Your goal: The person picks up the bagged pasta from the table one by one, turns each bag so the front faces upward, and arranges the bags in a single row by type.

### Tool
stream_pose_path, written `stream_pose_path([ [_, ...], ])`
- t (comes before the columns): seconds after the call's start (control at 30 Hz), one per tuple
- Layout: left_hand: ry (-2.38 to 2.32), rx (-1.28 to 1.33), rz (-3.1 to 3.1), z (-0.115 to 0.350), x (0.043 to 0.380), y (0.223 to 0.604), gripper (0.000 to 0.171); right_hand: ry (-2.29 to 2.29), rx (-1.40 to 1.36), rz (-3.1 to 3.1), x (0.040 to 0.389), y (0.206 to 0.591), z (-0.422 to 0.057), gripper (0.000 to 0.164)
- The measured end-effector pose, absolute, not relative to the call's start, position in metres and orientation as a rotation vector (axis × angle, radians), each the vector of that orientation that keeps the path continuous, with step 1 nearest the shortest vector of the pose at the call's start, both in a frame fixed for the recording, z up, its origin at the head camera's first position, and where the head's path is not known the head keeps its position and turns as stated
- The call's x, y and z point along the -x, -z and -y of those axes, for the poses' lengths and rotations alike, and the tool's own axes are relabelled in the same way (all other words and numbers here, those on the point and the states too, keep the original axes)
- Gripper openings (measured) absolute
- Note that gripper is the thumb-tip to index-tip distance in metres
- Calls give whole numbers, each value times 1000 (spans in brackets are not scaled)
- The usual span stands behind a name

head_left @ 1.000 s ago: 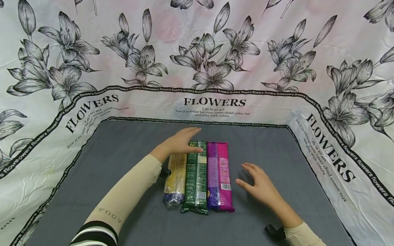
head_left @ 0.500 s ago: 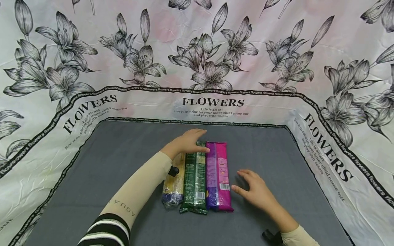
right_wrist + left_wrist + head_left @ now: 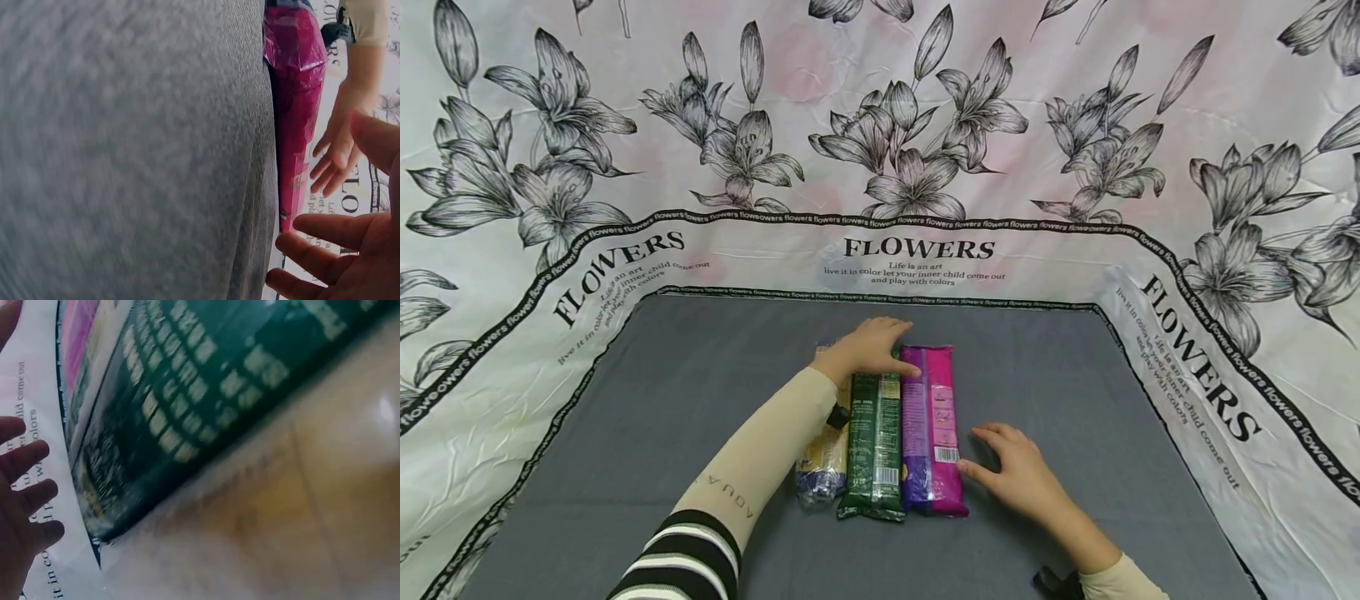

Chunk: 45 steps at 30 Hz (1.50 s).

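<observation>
Three long packets lie side by side on the grey cloth. On the left is a clear, yellow packet (image 3: 822, 462) with a blue end, partly hidden by my left forearm. A dark green packet (image 3: 874, 450) lies in the middle, and a purple-and-pink packet (image 3: 929, 433) on the right. My left hand (image 3: 867, 346) spreads over the far end of the green packet, its thumb tip overlapping the pink one. Extended fingers (image 3: 28, 453) show in the left wrist view, beside the green packet. My right hand (image 3: 1022, 475) has loosely spread fingers, thumb tip right at the pink packet's right edge.
The grey cloth (image 3: 700, 367) is bordered by a white floral sheet (image 3: 917, 258) with black lettering, which rises behind and at both sides. Black wrist straps sit at both cuffs. The packets lie close against one another.
My left hand has moved right across the packets, from the green one toward the pink one. My right hand has come left and a little nearer, up to the pink packet's edge. The packets stay put.
</observation>
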<state>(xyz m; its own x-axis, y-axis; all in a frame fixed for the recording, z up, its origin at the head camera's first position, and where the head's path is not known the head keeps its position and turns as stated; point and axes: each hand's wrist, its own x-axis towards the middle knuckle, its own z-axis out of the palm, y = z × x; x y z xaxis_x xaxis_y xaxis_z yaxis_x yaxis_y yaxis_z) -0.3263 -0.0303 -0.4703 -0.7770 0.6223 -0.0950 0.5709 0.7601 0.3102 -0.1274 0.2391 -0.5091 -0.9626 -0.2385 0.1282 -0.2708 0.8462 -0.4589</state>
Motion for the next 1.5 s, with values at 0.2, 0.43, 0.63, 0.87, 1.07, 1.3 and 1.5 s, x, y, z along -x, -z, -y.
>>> stream_pose_path([
  [0.2, -340, -919, -2770, 24, 331, 477, 108, -719, -388, 2974, 126, 508, -235, 65],
  [0.43, -268, -914, -2774, 21, 336, 486, 106, -672, -378, 3037, 124, 505, -229, 62],
  [0.63, -202, -999, -2764, 14, 340, 487, 105, -673, -330, 3079, 125, 502, -224, 59],
  [0.87, -201, -991, -2726, 7, 341, 488, 96, -709, -304, 3102, 126, 498, -214, 54],
  [1.07, -280, -974, -2696, 6, 341, 487, 89, -757, -253, 3117, 126, 501, -208, 49],
  [1.3, -367, -949, -2735, 2, 348, 493, 72, -884, -149, 3105, 128, 502, -204, 39],
  [1.5, -444, -897, -2714, 0, 351, 494, 63, -1074, 1, 3097, 129, 498, -200, 34],
])
